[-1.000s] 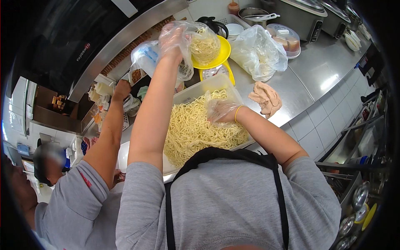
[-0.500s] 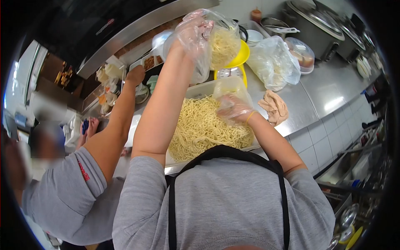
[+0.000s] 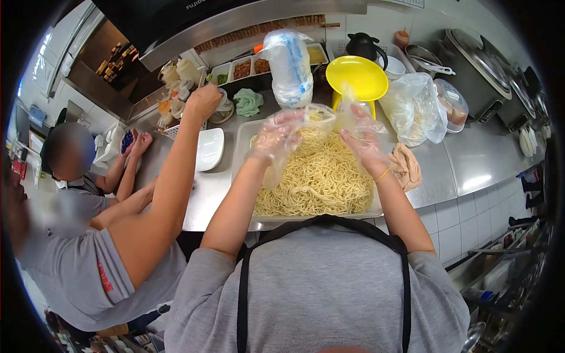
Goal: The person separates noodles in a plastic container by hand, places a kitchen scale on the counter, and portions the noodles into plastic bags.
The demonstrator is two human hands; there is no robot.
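Observation:
My left hand (image 3: 283, 133), in a clear plastic glove, grips the side of a clear plastic bag of noodles (image 3: 318, 126). My right hand (image 3: 364, 143), gloved too and with a yellow band at the wrist, is at the bag's right with its fingers apart. Loose clear film stands up above its fingertips; whether that is glove or bag I cannot tell. Below both hands, a heap of yellow noodles (image 3: 321, 182) fills a shallow tray (image 3: 242, 141). Just behind them, a yellow bowl (image 3: 357, 76) sits on a yellow scale (image 3: 372, 110).
A stack of plastic bags (image 3: 288, 67) stands behind the tray. Right of it are a crumpled cloth (image 3: 405, 167), a filled plastic bag (image 3: 414, 109) and a lidded tub (image 3: 452, 106). At left, a co-worker's arm (image 3: 176, 159) reaches over the counter past a white dish (image 3: 209, 149).
My left hand has come down from in front of the scale with the bag of noodles. My right hand has lifted off the heap, and the clear container there is no longer visible.

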